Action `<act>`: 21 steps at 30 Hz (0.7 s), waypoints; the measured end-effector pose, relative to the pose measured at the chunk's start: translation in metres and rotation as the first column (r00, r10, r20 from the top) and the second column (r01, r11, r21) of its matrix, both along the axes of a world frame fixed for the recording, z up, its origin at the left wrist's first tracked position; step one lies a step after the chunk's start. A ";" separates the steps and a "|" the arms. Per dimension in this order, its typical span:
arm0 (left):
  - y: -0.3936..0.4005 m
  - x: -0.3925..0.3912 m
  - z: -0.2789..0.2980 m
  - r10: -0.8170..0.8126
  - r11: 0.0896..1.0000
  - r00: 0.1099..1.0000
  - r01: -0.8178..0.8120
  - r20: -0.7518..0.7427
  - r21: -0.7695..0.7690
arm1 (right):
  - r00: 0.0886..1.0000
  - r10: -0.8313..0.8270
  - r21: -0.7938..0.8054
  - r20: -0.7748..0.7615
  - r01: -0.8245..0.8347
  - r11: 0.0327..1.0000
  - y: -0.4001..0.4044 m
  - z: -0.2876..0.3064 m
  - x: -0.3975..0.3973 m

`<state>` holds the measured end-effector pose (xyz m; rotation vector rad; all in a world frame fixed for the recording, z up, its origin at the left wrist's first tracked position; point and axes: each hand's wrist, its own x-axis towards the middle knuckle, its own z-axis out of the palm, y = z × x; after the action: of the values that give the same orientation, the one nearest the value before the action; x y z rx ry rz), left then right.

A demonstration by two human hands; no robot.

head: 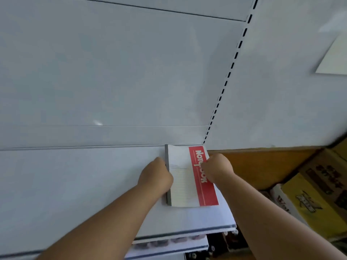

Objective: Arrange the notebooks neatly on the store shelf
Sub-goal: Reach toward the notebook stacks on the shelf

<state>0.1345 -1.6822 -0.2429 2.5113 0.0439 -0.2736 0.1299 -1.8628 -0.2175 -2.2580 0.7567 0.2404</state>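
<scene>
Hands astride notebook, boxes beside

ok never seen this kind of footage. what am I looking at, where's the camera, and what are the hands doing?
There is no robot here. A person wears one wide-angle camera on the head, looking forward and down, so you see their own two arms reaching out. The pale surface is a white store shelf with its back panel rising behind it. A notebook with a red band lies flat at the shelf's right end, against the back panel. The left hand grips its grey spine edge, and the right hand holds its red side. To the right, off the shelf, stand cardboard boxes.
</scene>
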 end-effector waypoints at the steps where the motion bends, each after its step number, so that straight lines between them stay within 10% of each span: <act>1: -0.005 0.001 0.000 0.011 0.999 1.000 -0.011 -0.001 0.034 | 0.998 -0.069 0.078 0.011 0.068 0.995 -0.004 0.003 0.001; 15: -0.023 -0.007 0.001 0.152 0.975 0.988 -0.152 0.012 0.161 | 0.956 0.286 -0.116 -0.070 -0.293 0.949 -0.020 -0.005 0.007; 21: 0.026 -0.035 0.038 0.180 0.981 0.966 -0.190 0.183 0.042 | 0.916 0.369 -0.201 0.158 -0.336 0.920 0.035 0.041 -0.013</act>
<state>0.0996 -1.6565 -0.2049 2.5583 0.2162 0.0305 0.1172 -1.8276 -0.1768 -2.5291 0.2682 0.1257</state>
